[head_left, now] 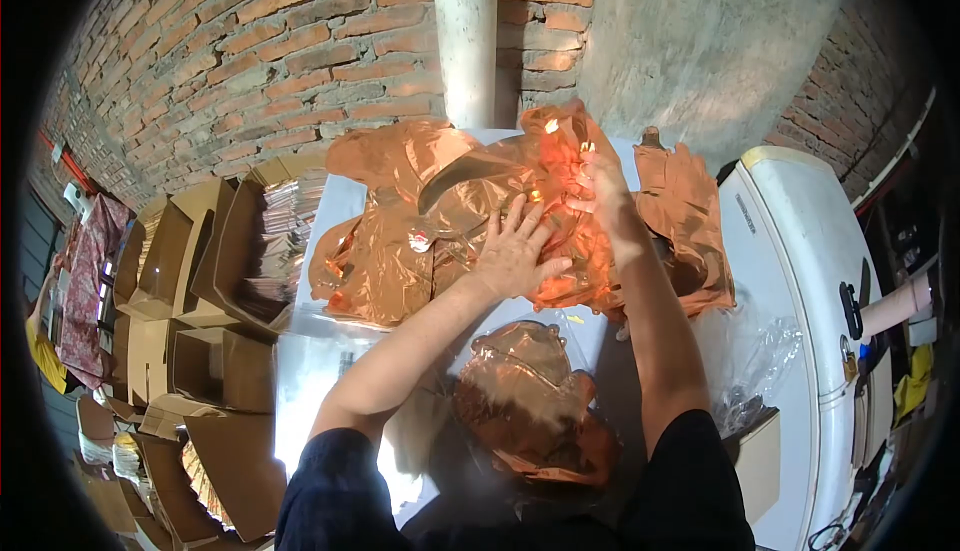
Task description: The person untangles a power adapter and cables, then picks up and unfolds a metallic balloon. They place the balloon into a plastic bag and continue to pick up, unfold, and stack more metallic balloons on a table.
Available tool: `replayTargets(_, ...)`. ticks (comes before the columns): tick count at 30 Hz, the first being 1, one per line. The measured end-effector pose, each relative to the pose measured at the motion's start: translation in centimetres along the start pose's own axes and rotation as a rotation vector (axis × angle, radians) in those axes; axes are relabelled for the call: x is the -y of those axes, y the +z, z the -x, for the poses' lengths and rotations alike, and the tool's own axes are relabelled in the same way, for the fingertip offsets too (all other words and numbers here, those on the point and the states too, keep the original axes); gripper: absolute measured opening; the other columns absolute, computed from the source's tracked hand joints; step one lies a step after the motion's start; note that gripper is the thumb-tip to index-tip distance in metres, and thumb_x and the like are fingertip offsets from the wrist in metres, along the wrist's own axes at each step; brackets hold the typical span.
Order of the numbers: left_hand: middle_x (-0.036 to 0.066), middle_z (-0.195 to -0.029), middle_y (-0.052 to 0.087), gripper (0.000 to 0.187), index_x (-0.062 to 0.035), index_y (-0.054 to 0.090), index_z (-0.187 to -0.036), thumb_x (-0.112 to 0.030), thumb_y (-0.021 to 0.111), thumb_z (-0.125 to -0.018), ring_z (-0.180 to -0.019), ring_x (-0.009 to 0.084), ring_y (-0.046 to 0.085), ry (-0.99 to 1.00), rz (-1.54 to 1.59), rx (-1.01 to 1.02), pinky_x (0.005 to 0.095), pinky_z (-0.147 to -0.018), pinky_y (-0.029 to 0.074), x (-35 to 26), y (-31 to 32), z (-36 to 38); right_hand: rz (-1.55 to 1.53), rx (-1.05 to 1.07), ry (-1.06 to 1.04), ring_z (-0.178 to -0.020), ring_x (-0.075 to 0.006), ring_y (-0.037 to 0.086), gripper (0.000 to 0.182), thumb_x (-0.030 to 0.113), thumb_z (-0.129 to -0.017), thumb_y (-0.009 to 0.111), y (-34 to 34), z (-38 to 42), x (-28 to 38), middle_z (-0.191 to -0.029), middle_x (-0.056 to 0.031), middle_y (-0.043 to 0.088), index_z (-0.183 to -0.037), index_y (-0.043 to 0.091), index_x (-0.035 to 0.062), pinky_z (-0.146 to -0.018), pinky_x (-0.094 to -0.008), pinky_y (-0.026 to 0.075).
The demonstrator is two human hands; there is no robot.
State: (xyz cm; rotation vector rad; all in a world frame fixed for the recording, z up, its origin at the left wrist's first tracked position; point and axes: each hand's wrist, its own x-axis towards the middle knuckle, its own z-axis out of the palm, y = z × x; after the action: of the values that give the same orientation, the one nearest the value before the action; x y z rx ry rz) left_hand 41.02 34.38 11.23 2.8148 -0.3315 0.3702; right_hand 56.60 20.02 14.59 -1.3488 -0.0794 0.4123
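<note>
Shiny copper-coloured foil pieces (390, 241) are spread over the far part of a pale table (345, 201). My left hand (515, 251) lies on the foil near the middle, fingers spread and palm down. To its right, my right hand (600, 186) has its fingers bent around a crumpled, brightly lit part of the foil (560, 146). Nearer to me lies a separate rounded copper foil piece (525, 391). Another foil stack (685, 221) rests at the table's right side. A small red and white sticker (419, 242) shows on the left foil.
Open cardboard boxes (225, 361), some packed with flat foil items (280, 231), stand on the left. Clear plastic bags (755, 356) lie at the right, beside a white fridge-like cabinet (800, 251). Behind the table are a white pipe (466, 41) and a brick wall (240, 51).
</note>
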Motion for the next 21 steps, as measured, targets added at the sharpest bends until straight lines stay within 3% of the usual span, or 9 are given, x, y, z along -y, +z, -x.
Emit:
replayTargets(2,0.02,-0.15,0.032,0.07,-0.0064,0.051,-0.135,-0.059,0.052,-0.089,-0.146,0.0369,0.016,-0.016,0.069,-0.052,0.056,-0.115,0.019,0.6,-0.1,-0.7,0.255,-0.022,-0.006,-0.106,-0.0236,0.055,0.033,0.02,-0.093,0.052,0.5,0.5,0.3,-0.114,-0.0082,0.054,-0.123,0.054,0.0067,-0.087,-0.0542,0.051)
replayTargets(3,0.02,-0.143,0.042,0.064,-0.0016,0.052,-0.131,-0.05,0.058,-0.089,-0.14,0.0359,0.03,0.06,0.003,-0.189,0.0485,-0.113,0.028,1.0,-0.2,-0.7,0.302,0.015,-0.013,-0.094,-0.0202,0.056,0.026,0.017,-0.091,0.052,0.1,-0.2,-0.3,-0.104,-0.0048,0.056,-0.114,0.057,0.0059,-0.083,-0.0523,0.054)
replayTargets(6,0.02,-0.131,0.051,0.055,-0.0013,0.055,-0.125,-0.041,0.063,-0.088,-0.128,0.0368,0.045,0.037,0.065,-0.039,0.045,-0.107,0.037,1.8,-1.6,-1.6,0.417,0.011,-0.121,-0.087,-0.0159,0.056,0.022,0.016,-0.091,0.051,0.6,0.9,-0.5,-0.097,-0.0035,0.057,-0.108,0.06,0.0057,-0.08,-0.0497,0.055)
replayTargets(7,0.02,-0.117,0.058,0.048,-0.0006,0.059,-0.117,-0.038,0.065,-0.087,-0.115,0.0366,0.055,0.054,0.094,-0.124,0.0434,-0.098,0.045,1.8,-2.1,-1.9,0.491,-0.044,-0.139,-0.083,-0.0127,0.055,0.02,0.017,-0.089,0.054,1.0,1.2,-0.1,-0.092,-0.0027,0.057,-0.104,0.061,0.0046,-0.077,-0.0433,0.056)
replayTargets(10,0.021,-0.111,0.06,0.047,-0.0007,0.062,-0.111,-0.041,0.065,-0.088,-0.109,0.0376,0.057,0.034,0.126,-0.149,0.045,-0.094,0.047,1.8,-5.6,-3.8,0.63,0.172,-0.136,-0.083,-0.0129,0.057,0.025,0.022,-0.088,0.056,0.5,3.2,2.1,-0.089,-0.0034,0.058,-0.103,0.062,0.0029,-0.076,-0.0383,0.057)
replayTargets(13,0.024,-0.109,0.06,0.046,0.0004,0.061,-0.11,-0.041,0.062,-0.089,-0.109,0.0392,0.056,0.023,0.246,-0.195,0.0454,-0.095,0.046,1.7,-7.9,-6.4,0.544,0.486,-0.261,-0.082,-0.0131,0.058,0.032,0.028,-0.089,0.056,-0.8,4.2,1.8,-0.087,-0.0034,0.059,-0.106,0.063,0.0023,-0.067,-0.0322,0.057)
replayTargets(15,0.024,-0.118,0.057,0.044,0.0005,0.059,-0.117,-0.032,0.064,-0.087,-0.114,0.0392,0.054,0.03,0.194,-0.224,0.0456,-0.099,0.043,2.4,-7.8,-8.2,0.749,0.454,-0.198,-0.078,-0.0126,0.058,0.035,0.03,-0.089,0.056,-0.8,2.5,1.2,-0.085,-0.0035,0.059,-0.111,0.064,0.0036,-0.059,-0.0296,0.054)
replayTargets(18,0.024,-0.12,0.056,0.045,-0.001,0.058,-0.12,-0.024,0.067,-0.083,-0.116,0.0383,0.054,0.207,0.107,-0.401,0.0445,-0.1,0.043,4.3,-7.0,-11.9,0.728,0.447,-0.337,-0.067,-0.0141,0.057,0.041,0.029,-0.089,0.062,-0.8,2.2,-1.2,-0.082,-0.0068,0.059,-0.121,0.06,0.0041,-0.049,-0.0261,0.048)
replayTargets(21,0.021,-0.11,0.058,0.032,-0.0027,0.061,-0.109,-0.012,0.066,-0.079,-0.11,0.0395,0.055,0.265,0.146,-0.561,0.0444,-0.096,0.045,4.7,-7.6,-13.5,0.937,0.407,-0.485,-0.069,-0.0172,0.056,0.042,0.025,-0.088,0.063,0.2,3.5,0.5,-0.083,-0.0085,0.059,-0.123,0.056,0.0031,-0.054,-0.0295,0.049)
